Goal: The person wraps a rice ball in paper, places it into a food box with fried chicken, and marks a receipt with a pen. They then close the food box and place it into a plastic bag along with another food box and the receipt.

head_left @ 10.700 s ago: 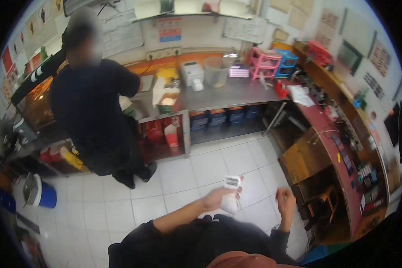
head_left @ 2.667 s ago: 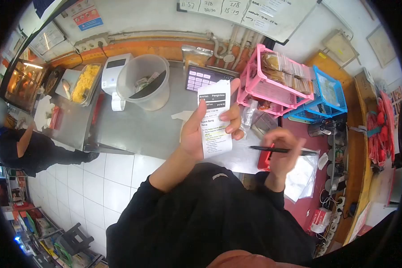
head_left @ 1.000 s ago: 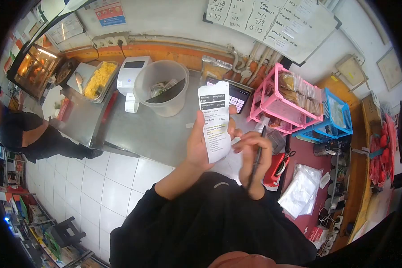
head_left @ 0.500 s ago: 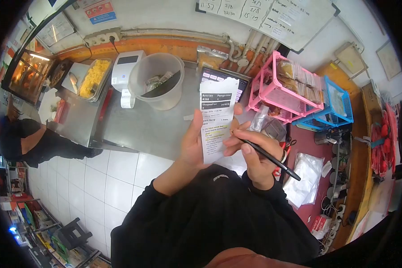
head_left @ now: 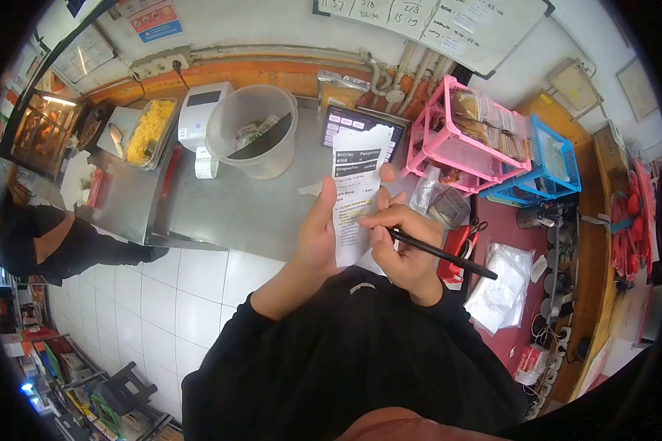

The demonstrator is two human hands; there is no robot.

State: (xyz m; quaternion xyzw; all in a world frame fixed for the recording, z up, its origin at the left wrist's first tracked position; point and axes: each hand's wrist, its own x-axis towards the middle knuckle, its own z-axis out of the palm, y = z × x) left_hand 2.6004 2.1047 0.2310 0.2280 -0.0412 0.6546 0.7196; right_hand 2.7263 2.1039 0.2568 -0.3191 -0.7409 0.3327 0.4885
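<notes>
A long printed receipt with yellow highlighted lines stands upright in front of me. My left hand grips it along its left side, with fingertips showing behind the right edge. My right hand is closed around a black pen, whose back end points down to the right. The pen's writing end lies within my fingers, against the receipt near the highlighted lines; its tip is hidden.
Behind the receipt are a tablet, a clear plastic bucket and a label printer on the metal counter. Pink baskets and plastic bags are on the right. Another person stands at left.
My right hand has moved left and closed in on the receipt, its fingers now over the highlighted lines. The pen came along with it. My left hand stays nearly still.
</notes>
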